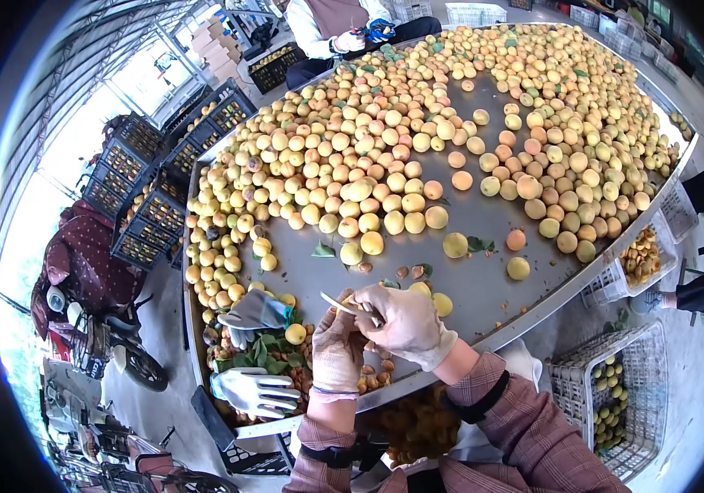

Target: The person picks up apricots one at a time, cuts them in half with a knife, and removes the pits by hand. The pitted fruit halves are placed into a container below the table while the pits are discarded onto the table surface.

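My left hand point(337, 353) and my right hand point(411, 327), both in stained pale gloves, meet over the near edge of a metal sorting table point(303, 267). My right hand is closed on a thin, pale-edged tool that looks like a small knife point(337, 304); its tip points up and left. The left fingers are pinched close against it, and what they hold is hidden. Apricots point(372, 242) are heaped across the table. Beside my left hand lie loose apricot pieces point(299, 378) and green leaves point(263, 352).
A white glove point(255, 393) and a grey glove point(255, 314) lie at the left corner. Below right stands a basket point(652, 386) with fruit; a crate point(644, 259) holds apricot pieces. Stacked crates point(142, 218) stand left. Another person point(340, 25) sits across the table.
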Tool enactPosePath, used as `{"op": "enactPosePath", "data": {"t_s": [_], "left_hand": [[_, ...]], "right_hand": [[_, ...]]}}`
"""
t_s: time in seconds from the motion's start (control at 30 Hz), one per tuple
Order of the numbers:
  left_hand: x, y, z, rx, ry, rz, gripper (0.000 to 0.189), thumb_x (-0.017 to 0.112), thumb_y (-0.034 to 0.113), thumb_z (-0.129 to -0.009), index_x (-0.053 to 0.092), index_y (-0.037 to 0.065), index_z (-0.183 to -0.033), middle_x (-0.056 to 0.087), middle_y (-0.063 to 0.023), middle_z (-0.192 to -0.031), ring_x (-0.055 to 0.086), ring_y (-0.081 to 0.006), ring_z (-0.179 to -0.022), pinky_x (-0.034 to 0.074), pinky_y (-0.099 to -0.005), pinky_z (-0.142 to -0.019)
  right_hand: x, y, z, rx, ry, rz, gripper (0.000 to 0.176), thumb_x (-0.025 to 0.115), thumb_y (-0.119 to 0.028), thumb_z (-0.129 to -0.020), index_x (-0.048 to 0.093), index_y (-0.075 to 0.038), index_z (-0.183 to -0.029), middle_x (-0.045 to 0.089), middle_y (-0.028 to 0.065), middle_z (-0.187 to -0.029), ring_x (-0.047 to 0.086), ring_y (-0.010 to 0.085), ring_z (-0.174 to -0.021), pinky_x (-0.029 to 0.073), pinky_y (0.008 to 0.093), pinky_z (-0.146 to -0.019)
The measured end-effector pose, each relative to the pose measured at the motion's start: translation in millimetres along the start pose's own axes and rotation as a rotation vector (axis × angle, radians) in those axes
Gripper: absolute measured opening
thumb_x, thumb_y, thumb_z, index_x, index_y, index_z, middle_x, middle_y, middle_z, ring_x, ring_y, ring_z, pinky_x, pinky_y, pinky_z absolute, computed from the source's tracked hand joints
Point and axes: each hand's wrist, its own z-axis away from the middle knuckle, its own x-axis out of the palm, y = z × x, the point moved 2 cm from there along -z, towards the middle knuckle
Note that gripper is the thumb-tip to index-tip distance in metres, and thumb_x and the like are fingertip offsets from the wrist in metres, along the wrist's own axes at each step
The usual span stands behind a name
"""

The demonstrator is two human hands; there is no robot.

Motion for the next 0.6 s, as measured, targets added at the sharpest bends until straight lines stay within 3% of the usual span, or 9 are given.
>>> {"op": "enactPosePath", "data": {"t_s": [0.07,0.13,0.23,0.3,0.33,0.4,0.43,0.5,0.6], "left_hand": [[12.9,-1.6,6.9,-0.005,0.051,0.096,0.035,0.052,0.012,-0.097,0.048,-0.004,-0.127,0.061,-0.0159,-0.113,0.065,-0.0255,-0.096,0.058,-0.0374,-0.081],[4.8,0.2,8.6,-0.071,-0.031,0.219,0.033,0.052,0.013,-0.097,0.050,-0.004,-0.125,0.062,-0.0161,-0.110,0.066,-0.0266,-0.095,0.059,-0.0383,-0.078],[10.1,7.6,22.4,-0.077,0.064,0.168,0.031,0.058,0.015,-0.093,0.055,-0.001,-0.119,0.064,-0.0157,-0.102,0.065,-0.0241,-0.087,0.059,-0.0364,-0.075],[15.5,12.8,35.9,-0.084,-0.003,0.069,0.033,0.058,0.015,-0.093,0.053,-0.002,-0.120,0.064,-0.0156,-0.102,0.066,-0.0249,-0.088,0.059,-0.0367,-0.074],[15.5,12.7,41.3,-0.090,-0.070,-0.023,0.035,0.058,0.015,-0.093,0.052,-0.004,-0.122,0.064,-0.0154,-0.101,0.067,-0.0258,-0.088,0.060,-0.0371,-0.073],[10.5,12.1,57.8,-0.234,-0.203,-0.212,0.043,0.067,0.015,-0.088,0.053,-0.006,-0.122,0.065,-0.0133,-0.100,0.066,-0.0202,-0.089,0.056,-0.0296,-0.077],[13.8,15.4,65.3,-0.318,-0.303,-0.432,0.047,0.069,0.017,-0.087,0.052,-0.007,-0.123,0.065,-0.0125,-0.102,0.065,-0.0175,-0.089,0.053,-0.0275,-0.079],[35.2,24.8,73.8,-0.428,-0.492,-0.641,0.048,0.071,0.019,-0.087,0.054,-0.006,-0.124,0.066,-0.0094,-0.103,0.061,-0.0114,-0.089,0.048,-0.0233,-0.083],[35.6,42.5,32.3,-0.291,-0.260,-0.950,0.036,0.064,0.012,-0.089,0.057,-0.007,-0.119,0.065,-0.0077,-0.107,0.059,-0.0094,-0.094,0.046,-0.0207,-0.082]], "right_hand": [[2.1,20.0,0.3,0.176,0.084,-0.441,0.019,0.066,-0.012,-0.081,0.063,-0.008,-0.100,0.063,0.0032,-0.077,0.058,0.0083,-0.067,0.048,0.0249,-0.062],[-20.1,10.7,-6.1,0.647,0.152,-0.925,0.017,0.066,-0.012,-0.084,0.063,-0.002,-0.098,0.065,0.0000,-0.083,0.056,0.0058,-0.074,0.047,0.0218,-0.067],[-23.1,39.6,-7.9,0.540,0.118,-0.719,0.022,0.067,-0.013,-0.085,0.064,-0.001,-0.103,0.066,0.0013,-0.087,0.057,0.0060,-0.077,0.048,0.0212,-0.071],[-18.1,52.0,-4.5,0.213,0.290,-0.634,0.023,0.067,-0.011,-0.086,0.064,-0.003,-0.107,0.061,-0.0005,-0.079,0.046,0.0016,-0.049,0.036,0.0174,-0.040],[-29.9,43.7,-4.2,0.211,0.294,-0.637,0.023,0.067,-0.011,-0.086,0.064,-0.003,-0.107,0.061,-0.0005,-0.079,0.046,0.0016,-0.049,0.036,0.0174,-0.040],[-65.9,19.8,-1.5,0.598,0.291,-0.836,0.030,0.068,-0.012,-0.086,0.063,-0.001,-0.113,0.064,0.0024,-0.086,0.056,0.0054,-0.069,0.047,0.0207,-0.062],[-75.1,18.2,0.2,0.630,0.311,-0.868,0.027,0.067,-0.012,-0.087,0.063,0.002,-0.110,0.059,-0.0010,-0.074,0.047,0.0033,-0.053,0.039,0.0200,-0.047],[-87.6,24.1,1.5,0.606,0.349,-0.980,0.025,0.065,-0.012,-0.088,0.063,0.001,-0.110,0.055,-0.0028,-0.069,0.042,0.0027,-0.048,0.034,0.0195,-0.043],[-99.7,30.2,4.8,0.587,0.432,-1.168,0.022,0.061,-0.013,-0.089,0.065,-0.003,-0.108,0.043,-0.0060,-0.057,0.034,0.0041,-0.042,0.028,0.0203,-0.040]]}}
